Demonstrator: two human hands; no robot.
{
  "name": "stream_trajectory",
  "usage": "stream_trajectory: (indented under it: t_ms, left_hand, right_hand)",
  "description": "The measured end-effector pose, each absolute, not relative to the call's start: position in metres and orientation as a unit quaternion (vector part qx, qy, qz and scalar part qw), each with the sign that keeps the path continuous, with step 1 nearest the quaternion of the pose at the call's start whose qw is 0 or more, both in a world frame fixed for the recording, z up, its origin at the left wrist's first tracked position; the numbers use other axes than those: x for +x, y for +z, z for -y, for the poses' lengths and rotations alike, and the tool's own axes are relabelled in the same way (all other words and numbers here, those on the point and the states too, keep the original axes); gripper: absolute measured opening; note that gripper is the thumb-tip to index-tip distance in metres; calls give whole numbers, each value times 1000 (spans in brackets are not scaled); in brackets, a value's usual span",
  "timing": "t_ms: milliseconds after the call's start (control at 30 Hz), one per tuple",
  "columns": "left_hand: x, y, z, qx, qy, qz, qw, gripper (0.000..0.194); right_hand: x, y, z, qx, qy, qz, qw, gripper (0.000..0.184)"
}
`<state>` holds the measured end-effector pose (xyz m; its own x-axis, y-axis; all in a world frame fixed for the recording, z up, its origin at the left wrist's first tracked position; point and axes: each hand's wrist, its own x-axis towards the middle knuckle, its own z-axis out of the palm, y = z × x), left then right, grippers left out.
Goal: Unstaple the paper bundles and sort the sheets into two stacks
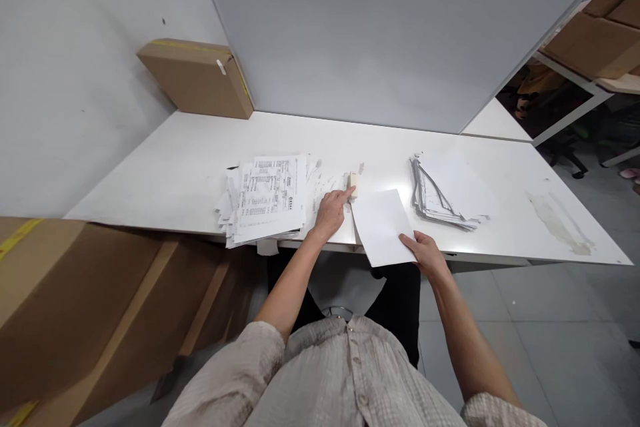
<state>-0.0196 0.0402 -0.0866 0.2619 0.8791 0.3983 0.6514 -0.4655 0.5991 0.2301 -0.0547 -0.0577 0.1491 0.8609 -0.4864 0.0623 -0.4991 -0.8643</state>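
Note:
A blank white sheet (380, 223) lies at the front edge of the white table (190, 167), partly overhanging it. My right hand (425, 252) pinches the sheet's near right corner. My left hand (331, 210) rests on the table just left of the sheet, fingers curled and the forefinger stretched out to touch a small cream block (353, 184) at the sheet's far corner. A messy stack of printed papers (267, 200) sits to the left of that hand. A second pile of papers (443, 197), blank side up, lies to the right.
A cardboard box (197, 77) leans against the wall at the table's far left corner. Large cardboard boxes (100, 307) stand on the floor at my left. A grey partition (390, 33) backs the table. More boxes sit on a desk (600, 40) at the far right.

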Motion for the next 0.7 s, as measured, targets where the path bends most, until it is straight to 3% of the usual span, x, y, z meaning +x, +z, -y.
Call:
stream_trajectory:
  t_ms: [700]
  left_hand:
    - [-16,-86,-35,792,297,-517,132,58]
  right_hand:
    - [218,-51,61,-649,565,332,386,30]
